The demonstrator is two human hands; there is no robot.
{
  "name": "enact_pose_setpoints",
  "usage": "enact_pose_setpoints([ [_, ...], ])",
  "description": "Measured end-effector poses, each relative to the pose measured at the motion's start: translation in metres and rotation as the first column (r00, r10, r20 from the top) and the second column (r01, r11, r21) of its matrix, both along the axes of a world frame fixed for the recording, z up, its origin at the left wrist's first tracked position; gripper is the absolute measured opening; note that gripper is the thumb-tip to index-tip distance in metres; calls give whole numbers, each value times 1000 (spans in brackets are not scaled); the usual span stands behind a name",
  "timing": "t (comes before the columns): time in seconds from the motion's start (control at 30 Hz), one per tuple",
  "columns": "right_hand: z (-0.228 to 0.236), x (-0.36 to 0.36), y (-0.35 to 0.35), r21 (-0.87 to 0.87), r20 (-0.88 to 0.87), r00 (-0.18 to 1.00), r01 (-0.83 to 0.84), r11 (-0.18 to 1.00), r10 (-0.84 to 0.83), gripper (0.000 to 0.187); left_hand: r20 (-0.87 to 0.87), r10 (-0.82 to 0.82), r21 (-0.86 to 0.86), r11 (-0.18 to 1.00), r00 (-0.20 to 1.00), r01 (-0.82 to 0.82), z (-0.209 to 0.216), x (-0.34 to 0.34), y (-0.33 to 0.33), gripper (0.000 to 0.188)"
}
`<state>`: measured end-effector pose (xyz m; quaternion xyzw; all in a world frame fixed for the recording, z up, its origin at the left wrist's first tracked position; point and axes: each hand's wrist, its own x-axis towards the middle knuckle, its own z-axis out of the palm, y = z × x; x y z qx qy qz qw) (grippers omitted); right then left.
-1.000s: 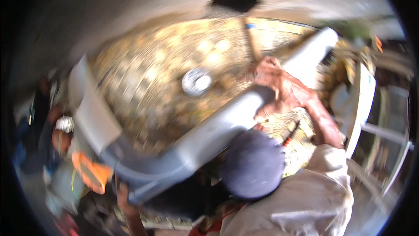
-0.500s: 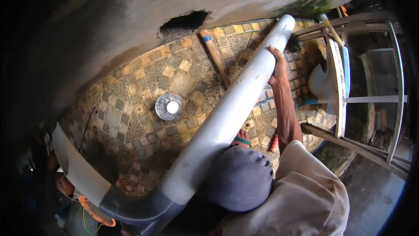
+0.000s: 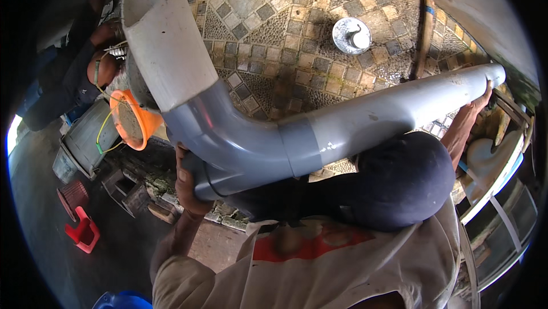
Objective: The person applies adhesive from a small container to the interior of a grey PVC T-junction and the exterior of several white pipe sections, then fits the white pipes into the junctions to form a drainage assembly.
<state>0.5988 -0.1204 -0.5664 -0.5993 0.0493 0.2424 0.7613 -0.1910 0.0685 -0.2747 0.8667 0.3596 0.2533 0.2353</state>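
A long grey plastic pipe [image 3: 394,109] lies across my bent knee [image 3: 408,180] in dark trousers. It joins a darker grey branched pipe fitting [image 3: 251,140], which also carries a short, wide pipe piece [image 3: 171,52] with a slanted open end pointing up and left. My left hand [image 3: 188,186] is closed around the fitting's lower-left branch, its fingers partly hidden. Near the long pipe's far right end, my right hand [image 3: 482,99] grips it from below, thumb side showing. On the patterned tile floor beyond stands a round silvery tin [image 3: 351,36] with something white inside.
Another person in dark clothes [image 3: 68,83] crouches at the far left. Near them are an orange bucket [image 3: 142,121], a grey tub [image 3: 85,140], and a red plastic stool [image 3: 84,230]. A wooden stick [image 3: 425,40] leans at the wall's base. A frame [image 3: 494,195] stands at right.
My view has swung left, so the pipe now lies flatter across it and the whole fitting shows. My left hand has come into sight on the branch. My right hand still holds the pipe.
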Motion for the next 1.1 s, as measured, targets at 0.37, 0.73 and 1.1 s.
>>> enact_pose_setpoints([
  [0.37,-7,6,7,-75,9,1000,-3,997,4,65,-14,-3,60,998,1000,4,-2,-12,-8,90],
  [0.73,-10,-11,-1,-49,60,996,68,996,-65,62,-11,-35,144,989,999,36,-6,-31,-4,93],
  [1.1,46,-173,78,295,-186,979,-31,955,89,48,-160,155,197,973,975,-123,-18,-91,-30,95],
])
